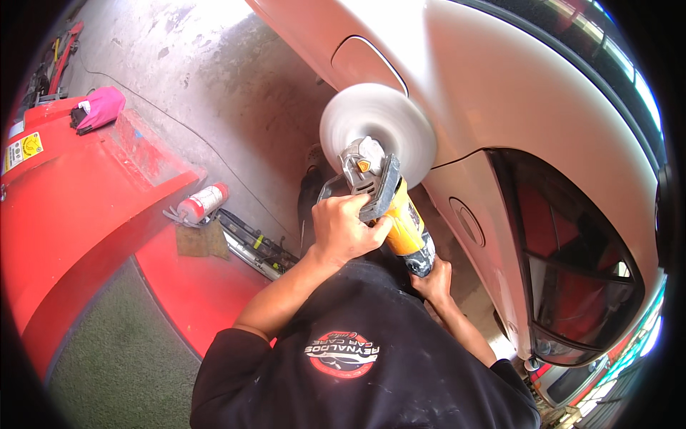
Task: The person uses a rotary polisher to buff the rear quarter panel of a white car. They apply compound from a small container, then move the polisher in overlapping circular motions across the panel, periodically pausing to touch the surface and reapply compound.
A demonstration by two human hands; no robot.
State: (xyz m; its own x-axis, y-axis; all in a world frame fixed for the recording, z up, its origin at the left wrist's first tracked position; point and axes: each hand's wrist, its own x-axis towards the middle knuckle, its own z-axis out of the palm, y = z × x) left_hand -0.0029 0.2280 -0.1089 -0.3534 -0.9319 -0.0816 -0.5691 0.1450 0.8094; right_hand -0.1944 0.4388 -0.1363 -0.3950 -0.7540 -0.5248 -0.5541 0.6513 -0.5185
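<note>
Both my hands are on a yellow and black power polisher (406, 227). My left hand (346, 227) is closed around the dark D-shaped handle (387, 189) at its front. Farther back, my right hand (434, 280) wraps round the black rear end of the body. The round white pad (389, 118) at the polisher's head looks smeared, as if spinning. It overlaps the side of a pale, glossy car (493, 79) beside a fuel flap outline (368, 61); whether it touches the paint, I cannot tell.
At left is a red car body (78, 207) with a pink cloth (103, 107) on it. A red and white bottle (204, 202) stands near metal-edged strips (250, 243). A thin cord (171, 118) crosses the concrete floor (193, 57). Car windows (572, 250) lie at right.
</note>
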